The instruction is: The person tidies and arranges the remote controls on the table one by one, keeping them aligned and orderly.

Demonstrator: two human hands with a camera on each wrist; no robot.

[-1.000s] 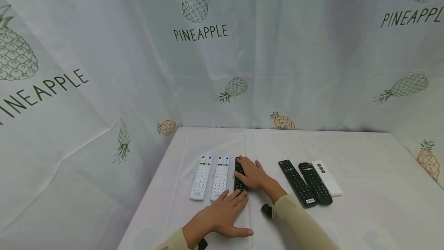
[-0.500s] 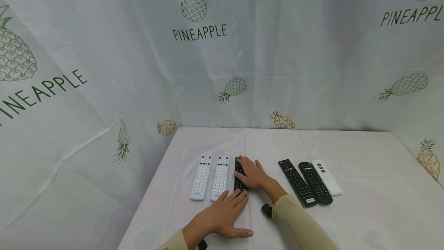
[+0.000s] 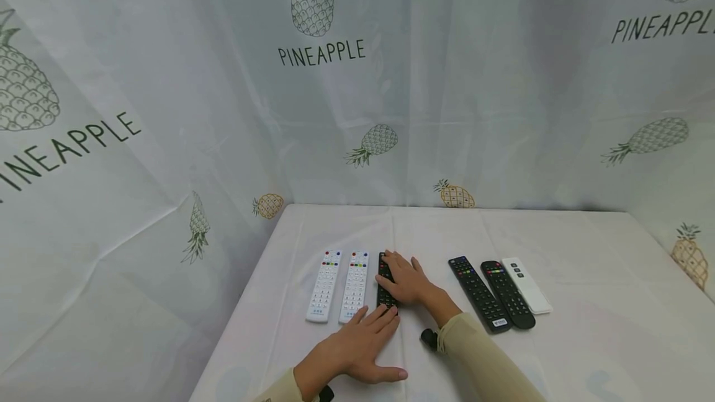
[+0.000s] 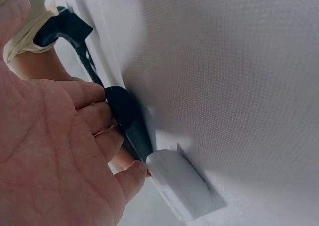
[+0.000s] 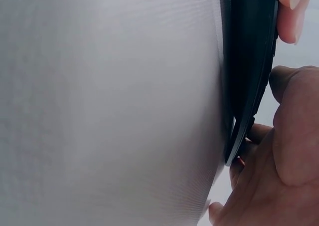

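Note:
A black remote control (image 3: pixel 387 298) with rows of buttons lies on the white table, partly covered by both hands. My right hand (image 3: pixel 409 279) rests on its upper part with the fingers extended. At the lower end, the fingertips of my left hand (image 3: pixel 360 347) touch the same remote, thumb spread to the right. The left wrist view shows the palm, with the fingers against the remote's rounded black end (image 4: pixel 122 104). In the right wrist view the remote's dark edge (image 5: pixel 249 51) stands beside the fingers. Just left lies a white remote (image 3: pixel 354 284), its lower end close to my left fingers.
Another white remote (image 3: pixel 324 287) lies farther left. On the right are a long black remote (image 3: pixel 480 293), a rounded black remote (image 3: pixel 508 293) and a white remote with few buttons (image 3: pixel 525 284), lying close together at a slant. A pineapple-print curtain (image 3: pixel 475 92) hangs behind the table (image 3: pixel 603 265).

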